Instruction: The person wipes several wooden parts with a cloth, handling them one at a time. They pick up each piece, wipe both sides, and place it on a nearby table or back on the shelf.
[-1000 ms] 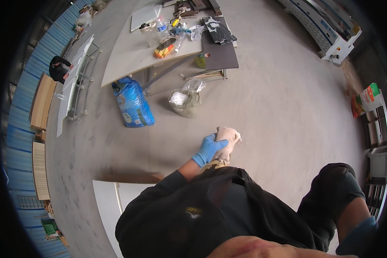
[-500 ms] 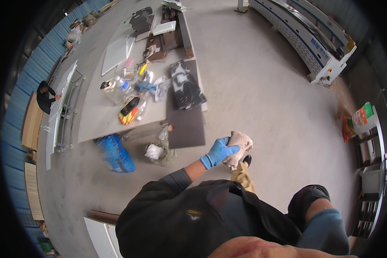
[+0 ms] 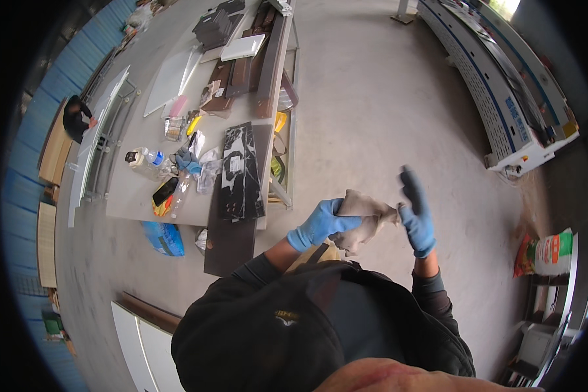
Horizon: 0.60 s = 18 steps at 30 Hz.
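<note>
A crumpled beige cloth [image 3: 364, 230] hangs in front of my body. My left hand [image 3: 318, 225], in a blue glove, is closed around its left side. On the other side, my right hand [image 3: 419, 222] is raised in a blue glove with a dark grey palm. Its fingers are stretched out, blurred at the tips, and the thumb side meets a twisted corner of the cloth; whether it touches I cannot tell. To the left, a black marble-patterned panel [image 3: 240, 173] lies over a dark board [image 3: 230, 251] that juts past the table's near edge.
The long table [image 3: 127, 193] carries plastic bottles [image 3: 151, 159], a black phone [image 3: 165, 190], a yellow-handled tool [image 3: 194, 124] and stacked dark panels [image 3: 219, 26]. A blue bag [image 3: 163, 239] sits below. A person [image 3: 77, 119] works far left. A long white machine [image 3: 503, 111] and a sack [image 3: 554, 253] stand right.
My right hand has come up from low on the right to the cloth's right side, fingers extended. My left hand keeps its hold on the cloth. The view has shifted.
</note>
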### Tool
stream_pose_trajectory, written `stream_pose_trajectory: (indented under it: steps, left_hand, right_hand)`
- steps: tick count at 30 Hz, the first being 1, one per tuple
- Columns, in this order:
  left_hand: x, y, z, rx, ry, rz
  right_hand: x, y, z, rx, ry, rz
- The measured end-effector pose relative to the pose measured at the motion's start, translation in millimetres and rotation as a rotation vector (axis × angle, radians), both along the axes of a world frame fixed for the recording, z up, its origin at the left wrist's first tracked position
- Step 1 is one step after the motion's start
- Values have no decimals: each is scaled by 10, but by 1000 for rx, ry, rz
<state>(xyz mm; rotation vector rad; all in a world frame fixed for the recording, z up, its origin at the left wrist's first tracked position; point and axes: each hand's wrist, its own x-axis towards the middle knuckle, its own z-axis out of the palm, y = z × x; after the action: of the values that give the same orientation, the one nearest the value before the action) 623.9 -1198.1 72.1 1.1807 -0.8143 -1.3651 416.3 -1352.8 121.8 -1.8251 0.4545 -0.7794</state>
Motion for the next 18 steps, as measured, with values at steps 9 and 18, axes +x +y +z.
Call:
stream_pose_trajectory:
  steps: [9,18]
  left_hand:
    - [1076,-2032,-231,33,-86,91]
    - [2358,-3955,-236,143,-128,-15]
  right_hand:
    - [1333,-1777,-579,657,303,228]
    - [2513,-3614,-698,624,203,160]
